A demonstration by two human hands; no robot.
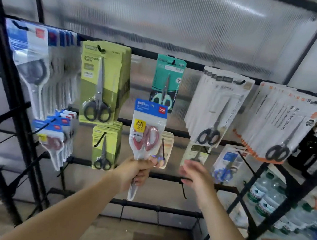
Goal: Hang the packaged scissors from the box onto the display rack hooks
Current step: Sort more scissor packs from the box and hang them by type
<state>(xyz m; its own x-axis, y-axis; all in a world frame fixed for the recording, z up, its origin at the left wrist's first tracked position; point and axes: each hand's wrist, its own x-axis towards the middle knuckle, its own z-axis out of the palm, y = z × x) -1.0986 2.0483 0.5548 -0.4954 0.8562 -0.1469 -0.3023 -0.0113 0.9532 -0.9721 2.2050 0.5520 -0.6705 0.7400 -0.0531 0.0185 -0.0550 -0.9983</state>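
Here, mid-carry: the left hand (137,172) grips the narrow lower end of a clear plastic blister pack with a blue card header and red-handled scissors (147,130), fingers curled round it, holding it upright in front of the black metal display rack (166,177). The pack is in the air, touching no hook. The right hand (195,174) hangs just beside it, fingers loosely spread, holding nothing.

Step in hand, as I judge it: bringing the pack to a hook. A matching group of blue-header, red-handled packs (56,133) hangs on the lower left, so that is the likely target. The next move calls for swinging the pack left, lining the header's hang hole with the hook tip and sliding it on; the free hand could steady the header.

Count of hanging groups:
- top row, five: blue-and-white packs (35,61), olive-green card packs with black-handled scissors (100,84), one teal card pack (166,81), white packs (216,111), white packs with orange trim (284,125);
- lower row, about five, though motion blur and the held pack hide part of it: the red-handled group, small olive-green packs (105,147), and three more to the right.

Packs per group cannot be counted; they overlap. One pack in hand. The box is not in view.
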